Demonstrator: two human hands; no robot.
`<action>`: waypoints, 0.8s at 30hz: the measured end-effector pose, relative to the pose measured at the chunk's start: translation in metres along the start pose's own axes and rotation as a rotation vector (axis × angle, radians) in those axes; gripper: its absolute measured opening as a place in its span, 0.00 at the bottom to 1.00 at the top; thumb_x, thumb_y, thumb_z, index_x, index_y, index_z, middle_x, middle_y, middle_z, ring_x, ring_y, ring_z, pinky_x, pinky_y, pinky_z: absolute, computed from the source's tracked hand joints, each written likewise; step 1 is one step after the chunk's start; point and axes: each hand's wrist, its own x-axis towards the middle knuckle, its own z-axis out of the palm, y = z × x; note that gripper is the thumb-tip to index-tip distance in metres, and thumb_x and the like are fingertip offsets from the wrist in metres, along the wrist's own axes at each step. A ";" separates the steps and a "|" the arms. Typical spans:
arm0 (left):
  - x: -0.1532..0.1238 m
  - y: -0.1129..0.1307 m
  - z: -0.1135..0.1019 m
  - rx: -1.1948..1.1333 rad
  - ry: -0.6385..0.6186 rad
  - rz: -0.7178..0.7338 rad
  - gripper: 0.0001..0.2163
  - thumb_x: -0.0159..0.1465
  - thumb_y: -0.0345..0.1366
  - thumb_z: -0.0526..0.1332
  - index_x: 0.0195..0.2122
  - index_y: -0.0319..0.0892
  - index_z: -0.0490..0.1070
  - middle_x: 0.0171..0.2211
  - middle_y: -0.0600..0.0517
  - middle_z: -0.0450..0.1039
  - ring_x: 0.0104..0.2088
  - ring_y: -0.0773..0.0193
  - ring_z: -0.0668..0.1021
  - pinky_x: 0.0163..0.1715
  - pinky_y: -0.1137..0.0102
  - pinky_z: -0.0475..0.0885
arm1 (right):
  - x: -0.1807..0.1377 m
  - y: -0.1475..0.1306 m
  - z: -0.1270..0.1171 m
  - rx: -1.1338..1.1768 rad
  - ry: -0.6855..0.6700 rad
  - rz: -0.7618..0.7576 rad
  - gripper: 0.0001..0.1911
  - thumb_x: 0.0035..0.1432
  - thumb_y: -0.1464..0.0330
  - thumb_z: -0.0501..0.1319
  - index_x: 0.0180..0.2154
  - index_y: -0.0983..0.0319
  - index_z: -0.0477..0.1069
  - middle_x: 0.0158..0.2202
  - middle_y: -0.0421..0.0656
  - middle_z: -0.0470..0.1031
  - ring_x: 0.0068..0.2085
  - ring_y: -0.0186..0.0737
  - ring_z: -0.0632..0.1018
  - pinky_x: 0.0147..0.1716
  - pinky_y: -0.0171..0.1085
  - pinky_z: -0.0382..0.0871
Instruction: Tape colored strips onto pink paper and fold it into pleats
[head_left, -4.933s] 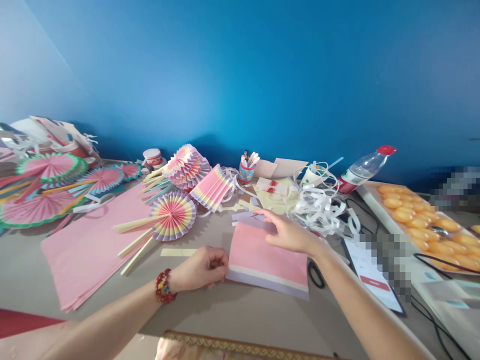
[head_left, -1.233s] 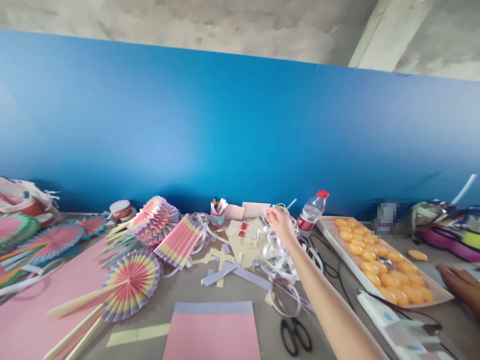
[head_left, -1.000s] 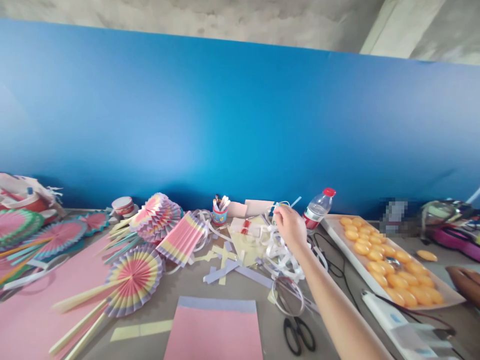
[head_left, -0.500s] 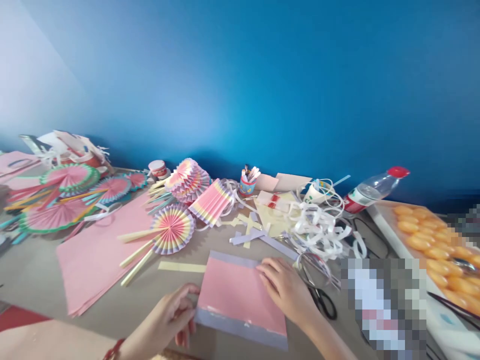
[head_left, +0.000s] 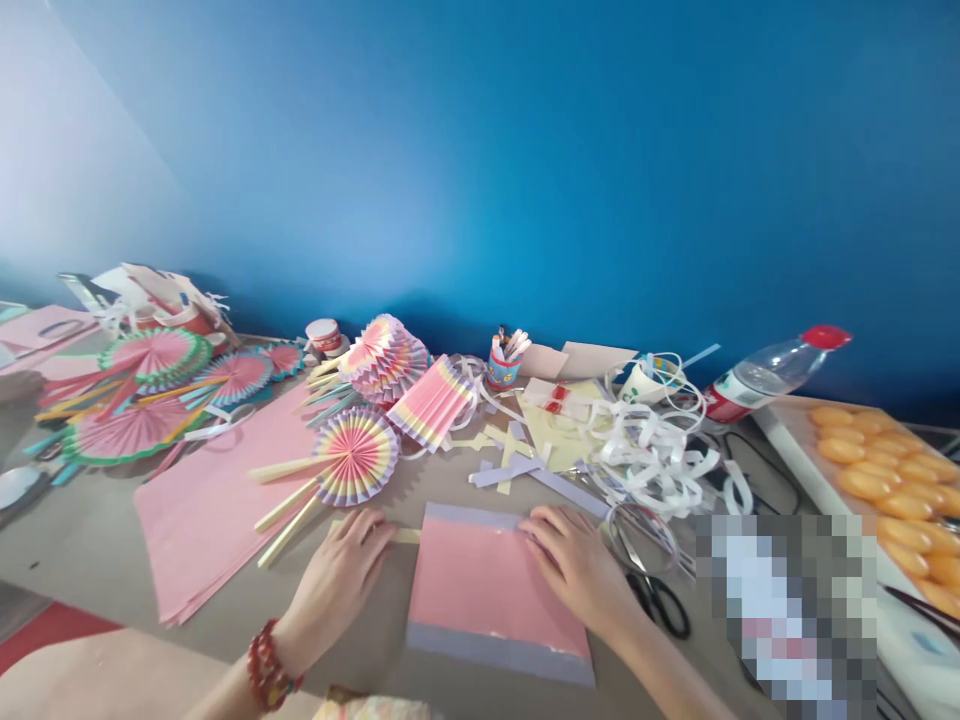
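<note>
A pink paper sheet point(head_left: 487, 580) with lilac strips along its far and near edges lies flat in front of me. My right hand point(head_left: 574, 565) rests on its right side, fingers stretched out and tips pressing near the far lilac edge. Left of the sheet, my left hand point(head_left: 346, 570) is over a pale yellow paper strip point(head_left: 407, 537), its bent fingers closed on the strip against the table. The left thumb tip is hidden. Black-handled scissors point(head_left: 660, 605) lie beside my right forearm.
Pleated paper fans point(head_left: 356, 455) and stacked pink sheets point(head_left: 217, 510) lie to the left. Behind are paper scraps point(head_left: 517, 465), curled white tape point(head_left: 645, 450) and a cup of pens point(head_left: 505, 362). A red-capped bottle point(head_left: 772, 375) leans beside a tray of orange pieces point(head_left: 847, 450).
My left hand has moved from the sheet's left edge, up and left onto the yellow strip. My right hand stays on the sheet. The whole view has shifted slightly.
</note>
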 end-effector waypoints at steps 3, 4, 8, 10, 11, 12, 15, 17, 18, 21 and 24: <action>0.000 -0.004 0.001 0.001 0.017 -0.018 0.10 0.69 0.35 0.50 0.41 0.43 0.71 0.41 0.47 0.72 0.41 0.55 0.77 0.41 0.63 0.72 | 0.002 0.001 -0.001 0.014 0.004 0.009 0.12 0.62 0.74 0.52 0.42 0.57 0.71 0.40 0.45 0.72 0.42 0.44 0.74 0.42 0.44 0.69; 0.000 -0.005 -0.001 -0.004 0.020 -0.025 0.09 0.69 0.35 0.51 0.41 0.43 0.70 0.40 0.47 0.73 0.41 0.55 0.77 0.41 0.63 0.72 | 0.002 0.002 -0.001 0.020 0.006 0.011 0.12 0.62 0.74 0.52 0.42 0.57 0.71 0.40 0.45 0.72 0.42 0.44 0.74 0.42 0.44 0.69; -0.001 -0.009 -0.006 -0.017 0.017 -0.042 0.09 0.70 0.37 0.51 0.43 0.44 0.69 0.41 0.47 0.73 0.41 0.55 0.77 0.40 0.63 0.72 | 0.002 0.004 -0.001 0.040 0.004 0.015 0.12 0.62 0.73 0.52 0.42 0.57 0.71 0.40 0.45 0.72 0.42 0.44 0.74 0.42 0.43 0.70; -0.001 -0.010 -0.006 -0.017 0.013 -0.043 0.09 0.70 0.37 0.50 0.41 0.44 0.69 0.40 0.48 0.73 0.40 0.56 0.77 0.39 0.64 0.72 | 0.001 0.004 0.000 0.049 0.000 0.019 0.12 0.63 0.73 0.52 0.43 0.57 0.71 0.41 0.45 0.72 0.42 0.44 0.74 0.42 0.44 0.70; -0.002 -0.011 -0.005 -0.014 0.016 -0.040 0.09 0.70 0.36 0.50 0.40 0.43 0.69 0.40 0.47 0.73 0.39 0.56 0.77 0.39 0.64 0.72 | 0.000 0.003 -0.001 0.055 -0.001 0.019 0.12 0.63 0.73 0.52 0.43 0.57 0.71 0.41 0.45 0.72 0.43 0.44 0.74 0.43 0.44 0.70; -0.002 -0.011 -0.005 -0.010 0.022 -0.037 0.09 0.70 0.36 0.50 0.40 0.43 0.69 0.40 0.47 0.72 0.39 0.56 0.77 0.39 0.64 0.71 | 0.000 0.002 -0.001 0.062 0.001 0.019 0.12 0.63 0.73 0.52 0.43 0.58 0.72 0.41 0.46 0.73 0.43 0.44 0.75 0.43 0.44 0.70; -0.004 -0.014 -0.003 0.020 0.045 -0.026 0.09 0.70 0.38 0.51 0.45 0.43 0.68 0.44 0.45 0.71 0.43 0.54 0.76 0.43 0.62 0.71 | -0.003 0.003 -0.005 0.087 0.027 0.015 0.13 0.63 0.73 0.51 0.44 0.57 0.72 0.43 0.47 0.74 0.44 0.44 0.75 0.43 0.44 0.71; -0.005 -0.017 -0.002 0.035 0.045 -0.012 0.11 0.69 0.41 0.53 0.47 0.43 0.68 0.46 0.45 0.71 0.45 0.53 0.75 0.44 0.61 0.71 | -0.005 0.008 -0.010 0.104 0.060 0.026 0.14 0.63 0.73 0.51 0.45 0.57 0.72 0.44 0.47 0.74 0.46 0.44 0.76 0.44 0.44 0.71; -0.005 -0.019 -0.002 0.037 0.042 -0.003 0.11 0.69 0.41 0.52 0.47 0.44 0.68 0.46 0.45 0.71 0.45 0.53 0.76 0.43 0.62 0.71 | -0.006 0.013 -0.013 0.111 0.085 0.042 0.14 0.63 0.72 0.51 0.45 0.57 0.72 0.44 0.47 0.74 0.46 0.45 0.76 0.45 0.43 0.71; -0.004 -0.024 -0.002 0.037 0.040 0.002 0.11 0.70 0.40 0.50 0.43 0.44 0.69 0.42 0.46 0.72 0.42 0.55 0.76 0.41 0.63 0.71 | -0.011 0.028 -0.022 0.108 0.182 0.126 0.13 0.64 0.69 0.52 0.45 0.57 0.73 0.45 0.47 0.75 0.47 0.45 0.76 0.46 0.44 0.71; -0.001 -0.026 0.000 0.056 0.057 -0.009 0.11 0.70 0.39 0.49 0.42 0.43 0.69 0.41 0.47 0.72 0.41 0.55 0.76 0.41 0.63 0.71 | -0.018 0.040 -0.028 0.075 0.255 0.202 0.12 0.65 0.66 0.52 0.44 0.57 0.72 0.45 0.46 0.76 0.48 0.46 0.76 0.48 0.45 0.70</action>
